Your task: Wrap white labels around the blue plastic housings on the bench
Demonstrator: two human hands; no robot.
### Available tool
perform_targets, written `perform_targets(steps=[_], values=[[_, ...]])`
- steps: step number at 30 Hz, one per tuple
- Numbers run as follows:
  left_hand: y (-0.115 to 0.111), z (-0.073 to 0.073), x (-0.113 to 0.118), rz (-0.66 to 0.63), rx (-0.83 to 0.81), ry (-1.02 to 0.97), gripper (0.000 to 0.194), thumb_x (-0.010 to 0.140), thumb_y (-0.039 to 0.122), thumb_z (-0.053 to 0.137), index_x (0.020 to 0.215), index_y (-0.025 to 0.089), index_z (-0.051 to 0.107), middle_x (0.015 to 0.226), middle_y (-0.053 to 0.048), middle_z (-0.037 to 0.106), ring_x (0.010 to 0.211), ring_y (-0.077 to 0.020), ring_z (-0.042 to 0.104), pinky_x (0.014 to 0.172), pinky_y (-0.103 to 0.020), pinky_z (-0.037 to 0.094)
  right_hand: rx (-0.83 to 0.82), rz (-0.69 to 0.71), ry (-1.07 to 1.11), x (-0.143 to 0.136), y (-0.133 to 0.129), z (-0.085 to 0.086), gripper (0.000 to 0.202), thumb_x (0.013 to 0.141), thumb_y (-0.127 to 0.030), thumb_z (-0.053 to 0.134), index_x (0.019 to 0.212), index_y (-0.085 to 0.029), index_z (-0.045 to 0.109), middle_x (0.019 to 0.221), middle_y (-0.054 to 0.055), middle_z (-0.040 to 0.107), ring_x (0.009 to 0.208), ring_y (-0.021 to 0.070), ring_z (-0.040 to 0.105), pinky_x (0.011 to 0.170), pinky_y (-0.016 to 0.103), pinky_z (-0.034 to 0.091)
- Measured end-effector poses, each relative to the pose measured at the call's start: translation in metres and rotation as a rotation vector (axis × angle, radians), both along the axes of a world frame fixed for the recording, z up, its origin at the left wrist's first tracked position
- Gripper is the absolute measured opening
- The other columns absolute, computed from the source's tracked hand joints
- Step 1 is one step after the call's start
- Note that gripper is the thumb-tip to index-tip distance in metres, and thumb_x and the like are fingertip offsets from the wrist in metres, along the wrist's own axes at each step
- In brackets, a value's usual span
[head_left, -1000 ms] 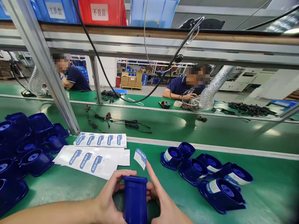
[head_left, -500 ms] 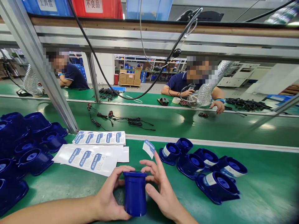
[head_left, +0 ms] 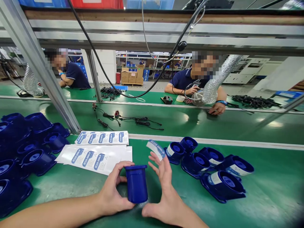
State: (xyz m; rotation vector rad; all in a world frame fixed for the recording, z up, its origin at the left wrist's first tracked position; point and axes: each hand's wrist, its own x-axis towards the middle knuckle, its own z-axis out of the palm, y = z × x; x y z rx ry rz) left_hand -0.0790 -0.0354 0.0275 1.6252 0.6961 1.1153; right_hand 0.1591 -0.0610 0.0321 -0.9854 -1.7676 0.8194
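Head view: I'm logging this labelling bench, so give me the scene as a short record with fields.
Left hand: grips the dark blue plastic cylindrical housing, upright on the green bench mat
Right hand: beside the housing, white-and-blue label sticker on its fingers
Left of hands: white label sheets, unlabelled blue housings
Right: labelled blue housings
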Motion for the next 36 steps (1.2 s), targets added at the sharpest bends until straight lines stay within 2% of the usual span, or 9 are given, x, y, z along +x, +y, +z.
perform_targets(steps=[3, 5, 9, 18, 24, 27, 29, 32, 36], values=[[-0.001, -0.001, 0.002, 0.005, 0.077, 0.03, 0.092, 0.07, 0.016, 0.093, 0.147, 0.038, 0.048, 0.146, -0.009, 0.054, 0.134, -0.0315, 0.062, 0.099, -0.037, 0.062, -0.006, -0.077, 0.133, 0.004, 0.007, 0.004, 0.114, 0.099, -0.067, 0.067, 0.17, -0.039, -0.017, 0.173, 0.021, 0.022, 0.157, 0.0428, 0.036, 0.121, 0.075, 0.041], [-0.001, -0.003, 0.002, 0.007, 0.14, 0.047, 0.093, 0.07, 0.013, 0.09, 0.148, 0.038, 0.047, 0.144, -0.009, 0.055, 0.133, -0.0317, 0.061, 0.098, -0.037, 0.061, -0.045, -0.121, 0.157, 0.003, 0.01, 0.004, 0.104, 0.104, -0.061, 0.064, 0.171, -0.039, -0.012, 0.17, 0.02, 0.027, 0.153, 0.0393, 0.041, 0.12, 0.072, 0.046], [-0.001, -0.003, 0.001, -0.004, 0.244, 0.139, 0.096, 0.064, 0.008, 0.084, 0.149, 0.036, 0.048, 0.139, -0.01, 0.054, 0.128, -0.032, 0.06, 0.089, -0.035, 0.059, -0.092, -0.142, 0.123, -0.005, 0.012, -0.003, 0.104, 0.102, -0.051, 0.068, 0.171, -0.039, -0.009, 0.169, 0.018, 0.03, 0.151, 0.0364, 0.043, 0.122, 0.069, 0.045], [-0.002, 0.0, 0.0, -0.032, 0.344, 0.304, 0.102, 0.059, 0.005, 0.078, 0.152, 0.032, 0.046, 0.136, -0.011, 0.048, 0.129, -0.0349, 0.052, 0.112, -0.053, 0.052, -0.101, -0.222, 0.006, -0.03, 0.012, -0.01, 0.109, 0.091, -0.037, 0.075, 0.171, -0.035, 0.002, 0.167, 0.018, 0.036, 0.15, 0.0384, 0.046, 0.121, 0.07, 0.046], [0.006, 0.0, -0.005, -0.037, 0.303, 0.28, 0.103, 0.059, 0.007, 0.081, 0.152, 0.035, 0.046, 0.136, -0.011, 0.049, 0.13, -0.0361, 0.053, 0.112, -0.056, 0.052, -0.158, -0.033, -0.283, -0.013, 0.002, 0.002, 0.143, 0.075, -0.03, 0.091, 0.171, -0.037, -0.014, 0.177, 0.021, 0.015, 0.164, 0.0457, 0.026, 0.125, 0.073, 0.039], [0.012, 0.005, -0.006, -0.081, 0.169, 0.222, 0.09, 0.073, 0.01, 0.08, 0.151, 0.038, 0.044, 0.147, -0.012, 0.044, 0.141, -0.0369, 0.048, 0.109, -0.053, 0.056, -0.113, 0.028, -0.393, 0.002, -0.005, 0.011, 0.155, 0.062, -0.037, 0.105, 0.173, -0.04, -0.004, 0.18, 0.019, 0.004, 0.165, 0.0535, 0.019, 0.12, 0.077, 0.044], [0.015, 0.007, -0.006, -0.123, 0.019, 0.163, 0.083, 0.083, 0.015, 0.078, 0.151, 0.039, 0.04, 0.154, -0.012, 0.038, 0.142, -0.0353, 0.048, 0.103, -0.049, 0.06, 0.007, -0.098, -0.347, 0.01, -0.006, 0.016, 0.132, 0.069, -0.045, 0.102, 0.172, -0.04, 0.018, 0.178, 0.018, 0.01, 0.16, 0.054, 0.029, 0.113, 0.076, 0.052], [0.018, 0.005, -0.005, -0.179, -0.142, 0.098, 0.084, 0.088, 0.024, 0.081, 0.153, 0.038, 0.03, 0.154, -0.015, 0.036, 0.134, -0.0326, 0.054, 0.1, -0.048, 0.061, 0.269, -0.397, -0.226, 0.021, -0.002, 0.023, 0.066, 0.097, -0.034, 0.079, 0.157, -0.039, 0.052, 0.159, 0.015, 0.04, 0.131, 0.0387, 0.06, 0.098, 0.062, 0.065], [0.016, -0.002, -0.005, -0.239, -0.131, 0.037, 0.087, 0.09, 0.035, 0.084, 0.153, 0.039, 0.024, 0.16, -0.019, 0.026, 0.147, -0.0396, 0.046, 0.102, -0.053, 0.058, 0.257, -0.519, -0.156, 0.027, 0.005, 0.025, 0.055, 0.103, -0.03, 0.07, 0.155, -0.041, 0.055, 0.148, 0.013, 0.049, 0.1, 0.0266, 0.067, 0.085, 0.051, 0.066]])
